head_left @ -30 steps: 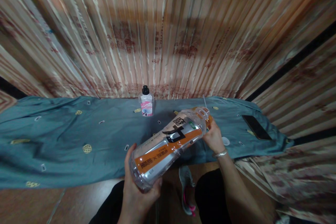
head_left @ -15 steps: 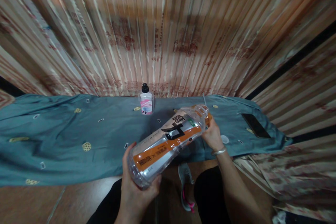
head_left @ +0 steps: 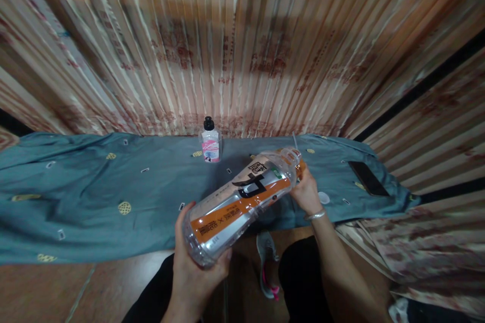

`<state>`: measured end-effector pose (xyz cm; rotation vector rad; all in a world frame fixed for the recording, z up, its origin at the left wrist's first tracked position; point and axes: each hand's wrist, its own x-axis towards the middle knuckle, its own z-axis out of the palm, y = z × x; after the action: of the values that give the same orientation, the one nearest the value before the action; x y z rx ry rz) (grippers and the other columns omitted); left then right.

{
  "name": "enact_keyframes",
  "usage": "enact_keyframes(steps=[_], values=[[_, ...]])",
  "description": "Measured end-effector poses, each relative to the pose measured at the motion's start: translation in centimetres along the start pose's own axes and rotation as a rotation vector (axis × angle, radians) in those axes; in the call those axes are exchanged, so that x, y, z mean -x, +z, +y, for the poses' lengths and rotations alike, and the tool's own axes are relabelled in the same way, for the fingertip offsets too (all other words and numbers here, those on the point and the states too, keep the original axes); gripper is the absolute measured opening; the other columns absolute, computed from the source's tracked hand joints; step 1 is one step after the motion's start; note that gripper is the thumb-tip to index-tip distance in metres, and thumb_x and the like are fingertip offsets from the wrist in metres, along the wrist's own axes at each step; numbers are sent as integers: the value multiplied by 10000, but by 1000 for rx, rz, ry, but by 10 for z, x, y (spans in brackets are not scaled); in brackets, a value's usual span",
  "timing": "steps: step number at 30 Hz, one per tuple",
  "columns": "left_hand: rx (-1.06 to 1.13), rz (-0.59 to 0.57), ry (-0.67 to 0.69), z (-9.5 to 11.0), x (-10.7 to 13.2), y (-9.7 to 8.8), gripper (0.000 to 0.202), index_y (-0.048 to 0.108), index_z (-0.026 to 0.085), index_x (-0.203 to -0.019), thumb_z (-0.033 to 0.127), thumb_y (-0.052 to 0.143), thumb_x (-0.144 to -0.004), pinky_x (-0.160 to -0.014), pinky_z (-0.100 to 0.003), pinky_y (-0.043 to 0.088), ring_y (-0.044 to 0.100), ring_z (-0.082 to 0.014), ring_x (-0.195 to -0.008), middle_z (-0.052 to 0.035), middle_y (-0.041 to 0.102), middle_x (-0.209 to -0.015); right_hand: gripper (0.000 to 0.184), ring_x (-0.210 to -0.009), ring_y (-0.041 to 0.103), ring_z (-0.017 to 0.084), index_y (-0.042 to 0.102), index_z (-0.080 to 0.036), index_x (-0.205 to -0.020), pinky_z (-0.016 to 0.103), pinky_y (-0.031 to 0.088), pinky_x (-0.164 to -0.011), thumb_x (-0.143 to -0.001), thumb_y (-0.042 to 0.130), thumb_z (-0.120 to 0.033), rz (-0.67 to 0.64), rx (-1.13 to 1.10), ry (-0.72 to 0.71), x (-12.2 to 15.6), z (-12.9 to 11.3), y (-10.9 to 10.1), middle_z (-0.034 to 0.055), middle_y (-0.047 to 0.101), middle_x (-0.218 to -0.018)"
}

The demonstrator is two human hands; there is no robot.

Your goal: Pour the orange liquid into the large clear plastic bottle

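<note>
My left hand (head_left: pixel 199 275) is wrapped round the base of a large clear plastic bottle (head_left: pixel 235 207) with an orange and silver label. The bottle lies tilted across the view, its open neck up and to the right. My right hand (head_left: pixel 306 192), with a silver bracelet at the wrist, is closed around an orange cup-like thing (head_left: pixel 301 168) at the bottle's mouth. Most of that orange thing is hidden by the bottle neck and my fingers. A thin pale straw (head_left: pixel 295 140) sticks up behind the neck. Whether any liquid is flowing cannot be seen.
A small clear bottle (head_left: pixel 211 146) with a black cap and pink label stands at the back of the blue-green cloth (head_left: pixel 87 181). A black phone (head_left: pixel 367 178) lies at the right, and a white disc (head_left: pixel 323 198) lies beside my right hand. A pleated curtain (head_left: pixel 235 60) hangs behind.
Both hands keep their hold. The large bottle has turned slightly about its length and shifted a little up and left in view. The whole scene sits slightly higher.
</note>
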<state>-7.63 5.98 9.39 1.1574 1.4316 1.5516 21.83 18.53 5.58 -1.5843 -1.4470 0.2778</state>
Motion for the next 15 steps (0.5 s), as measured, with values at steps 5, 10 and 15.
enact_keyframes(steps=[5, 10, 15], values=[[-55, -21, 34, -5, -1, -3, 959, 498, 176, -1515, 498, 892, -702, -943, -429, 664, 791, -316, -1079, -129, 760, -1228, 785, -1193, 749, 383, 611, -156, -1402, 528, 603, -1039, -778, 765, -605, 2, 7, 1, 1, 4, 1, 196, 786, -1283], [-22, 10, 43, -2, 2, 1, 982, 497, 180, -1534, 530, 905, -712, -952, -440, 665, 788, -322, -1086, -131, 752, -1243, 798, -1191, 745, 395, 598, -169, -1427, 547, 588, -1055, -783, 769, -607, 9, 19, -18, 0, 6, 1, 200, 774, -1309], [-37, 5, 38, 0, 1, 0, 983, 496, 170, -1528, 552, 899, -717, -963, -435, 659, 785, -319, -1095, -136, 742, -1249, 765, -1226, 731, 390, 594, -174, -1419, 547, 565, -1095, -816, 747, -618, 16, 14, -52, 0, 8, 2, 199, 774, -1306]])
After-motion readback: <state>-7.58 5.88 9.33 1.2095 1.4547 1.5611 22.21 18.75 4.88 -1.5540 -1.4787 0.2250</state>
